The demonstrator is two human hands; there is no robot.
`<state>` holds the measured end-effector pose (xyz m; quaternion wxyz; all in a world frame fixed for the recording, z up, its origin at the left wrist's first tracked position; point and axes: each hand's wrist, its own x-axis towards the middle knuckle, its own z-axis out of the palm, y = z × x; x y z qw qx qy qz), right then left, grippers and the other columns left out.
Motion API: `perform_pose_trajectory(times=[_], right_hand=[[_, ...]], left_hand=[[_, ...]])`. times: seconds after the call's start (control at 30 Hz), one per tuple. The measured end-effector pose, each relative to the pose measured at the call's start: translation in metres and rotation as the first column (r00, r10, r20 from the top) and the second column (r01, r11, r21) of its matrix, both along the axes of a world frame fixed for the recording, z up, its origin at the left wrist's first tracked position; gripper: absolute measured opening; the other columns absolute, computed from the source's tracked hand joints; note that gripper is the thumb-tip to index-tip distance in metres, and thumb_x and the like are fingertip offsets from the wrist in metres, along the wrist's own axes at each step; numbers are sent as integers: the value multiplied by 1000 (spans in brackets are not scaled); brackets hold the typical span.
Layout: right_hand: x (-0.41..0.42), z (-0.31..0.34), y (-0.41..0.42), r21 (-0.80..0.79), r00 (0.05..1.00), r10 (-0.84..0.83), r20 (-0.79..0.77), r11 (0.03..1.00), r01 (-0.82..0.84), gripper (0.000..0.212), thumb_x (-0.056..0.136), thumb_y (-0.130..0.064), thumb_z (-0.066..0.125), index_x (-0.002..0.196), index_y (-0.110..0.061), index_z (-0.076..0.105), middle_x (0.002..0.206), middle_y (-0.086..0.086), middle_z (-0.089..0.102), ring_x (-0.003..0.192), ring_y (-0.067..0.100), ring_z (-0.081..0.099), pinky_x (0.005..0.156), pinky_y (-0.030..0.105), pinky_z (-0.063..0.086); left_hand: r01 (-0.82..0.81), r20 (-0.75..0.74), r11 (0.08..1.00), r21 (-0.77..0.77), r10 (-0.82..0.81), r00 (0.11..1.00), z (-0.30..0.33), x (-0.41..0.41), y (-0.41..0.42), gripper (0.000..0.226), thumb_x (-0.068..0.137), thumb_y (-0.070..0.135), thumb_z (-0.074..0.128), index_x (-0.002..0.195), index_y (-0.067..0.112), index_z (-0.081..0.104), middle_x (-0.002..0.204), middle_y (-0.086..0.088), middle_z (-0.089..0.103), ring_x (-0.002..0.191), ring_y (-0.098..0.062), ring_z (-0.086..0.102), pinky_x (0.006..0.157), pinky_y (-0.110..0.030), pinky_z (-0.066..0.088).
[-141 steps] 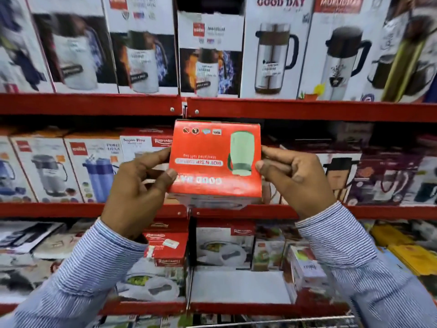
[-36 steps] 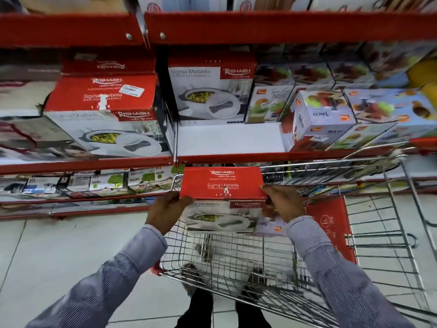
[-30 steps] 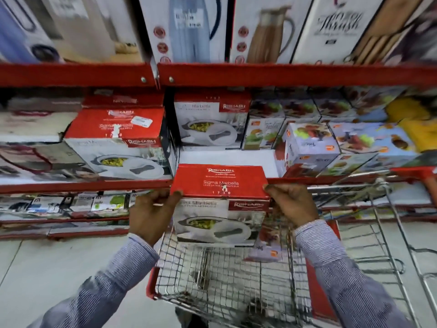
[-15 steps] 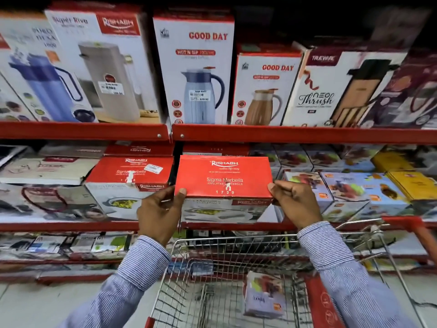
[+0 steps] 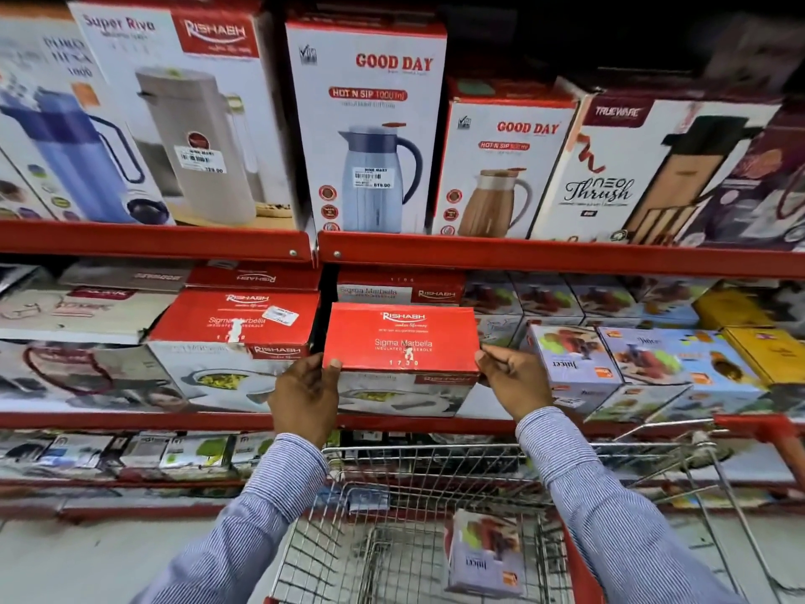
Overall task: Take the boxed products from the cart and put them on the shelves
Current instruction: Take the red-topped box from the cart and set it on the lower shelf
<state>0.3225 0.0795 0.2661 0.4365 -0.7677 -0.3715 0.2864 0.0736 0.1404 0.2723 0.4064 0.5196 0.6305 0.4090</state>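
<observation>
Hands — left [image 5: 305, 396] and right [image 5: 514, 381] — clasp the casserole box [image 5: 403, 342] by its sides at the middle shelf [image 5: 130, 422], beside a matching box [image 5: 235, 329]. Left in the cart [image 5: 435, 486]: one juicer box [image 5: 481, 551].

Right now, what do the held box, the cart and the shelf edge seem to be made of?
Box: printed cardboard, slightly glossy; folded edges, torn white spot.
Cart: thin metal wire, shiny silver grid; red trim probably plastic.
Shelf edge: likely sheet metal painted red; visible screws.
</observation>
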Motion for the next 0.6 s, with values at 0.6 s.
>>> perform_pose_trajectory(times=[0.6], right_hand=[[19,-18,-28,30,957,181,-228,983,-179,45,91,-28,55,135,-16,50,132,-1,56,120,13,55,102,35,47]], left_hand=[[184,-80,982,-28,-186,979,-29,23,-39,73,86,28,69,149,18,32,150,-7,46,133,-28,50,106,-35,42]])
